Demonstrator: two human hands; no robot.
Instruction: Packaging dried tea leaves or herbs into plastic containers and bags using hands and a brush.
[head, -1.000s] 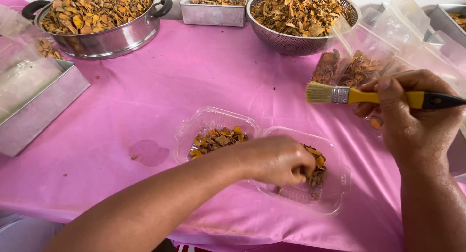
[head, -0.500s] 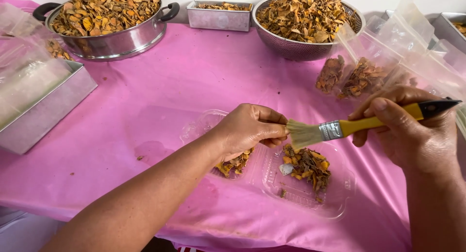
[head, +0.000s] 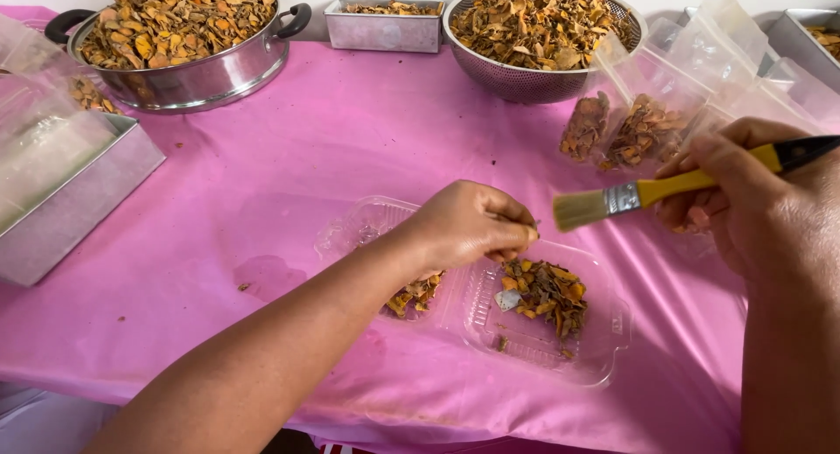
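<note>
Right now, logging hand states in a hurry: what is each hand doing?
Left hand: fingers pinched shut over the clear plastic clamshell tray; contents cannot be told.
Right hand: closed on the yellow-handled paintbrush.

At the frame's centre an open clamshell tray (head: 604, 331) lies on the tablecloth (head: 289, 157), dried pieces (head: 547, 292) in its right half. A pot (head: 184, 73) sits upper left, a colander (head: 534, 78) upper centre, a small tin (head: 383, 32) between them, filled bags (head: 630, 130) upper right, a metal box (head: 79, 200) at the left edge.
</note>
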